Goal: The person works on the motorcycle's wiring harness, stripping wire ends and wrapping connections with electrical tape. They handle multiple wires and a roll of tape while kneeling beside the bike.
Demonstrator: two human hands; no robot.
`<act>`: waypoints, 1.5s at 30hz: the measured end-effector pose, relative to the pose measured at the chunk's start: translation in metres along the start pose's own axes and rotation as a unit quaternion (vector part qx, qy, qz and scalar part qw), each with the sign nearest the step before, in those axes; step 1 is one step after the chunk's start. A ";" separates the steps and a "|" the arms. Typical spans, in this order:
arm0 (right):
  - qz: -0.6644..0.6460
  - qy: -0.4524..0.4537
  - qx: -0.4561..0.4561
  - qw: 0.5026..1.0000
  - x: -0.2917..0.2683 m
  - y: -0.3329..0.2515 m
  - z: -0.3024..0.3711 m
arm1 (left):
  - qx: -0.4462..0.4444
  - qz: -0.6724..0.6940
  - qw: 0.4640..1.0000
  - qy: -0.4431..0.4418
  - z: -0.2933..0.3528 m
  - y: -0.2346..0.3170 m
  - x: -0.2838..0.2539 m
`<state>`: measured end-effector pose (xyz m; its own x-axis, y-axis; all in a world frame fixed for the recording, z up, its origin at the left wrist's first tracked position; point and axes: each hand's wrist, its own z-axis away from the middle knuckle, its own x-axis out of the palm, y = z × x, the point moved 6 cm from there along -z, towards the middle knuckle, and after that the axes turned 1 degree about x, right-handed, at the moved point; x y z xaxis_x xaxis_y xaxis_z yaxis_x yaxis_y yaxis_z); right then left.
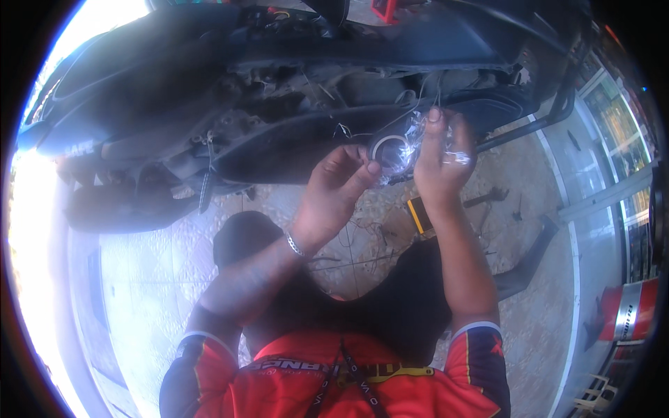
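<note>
Both hands are reaching up: the left hand (339, 182) is pinching a round ring lamp (391, 151), the right hand (441, 161) gripping its clear plastic wrap (417, 132) beneath the scooter's black body (279, 90).

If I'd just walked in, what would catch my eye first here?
Probably the two hands raised at the centre: the left hand and right hand both grip a small round ring part in clear crinkly wrapping. Right behind them, a big dark scooter body fills the top, with thin wires hanging by the hands.
</note>
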<state>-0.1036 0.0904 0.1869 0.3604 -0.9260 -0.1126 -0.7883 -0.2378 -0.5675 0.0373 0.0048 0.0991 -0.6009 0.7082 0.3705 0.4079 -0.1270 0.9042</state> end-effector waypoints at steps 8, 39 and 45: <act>-0.347 0.041 0.306 0.886 -0.005 0.011 0.014 | 0.000 0.065 0.998 -0.019 0.009 -0.001 0.009; -0.423 -0.207 0.255 0.844 0.018 0.014 0.037 | 0.032 0.202 0.979 0.004 0.003 0.017 -0.009; -0.335 -0.042 0.404 0.850 -0.043 0.088 -0.003 | -0.017 0.197 0.980 0.033 -0.001 0.006 -0.018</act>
<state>-0.1894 0.1082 0.1444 0.6551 -0.6293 0.4182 0.1957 -0.3933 -0.8984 0.0495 -0.0095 0.0977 -0.4453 0.5538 0.7036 0.5942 -0.4050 0.6949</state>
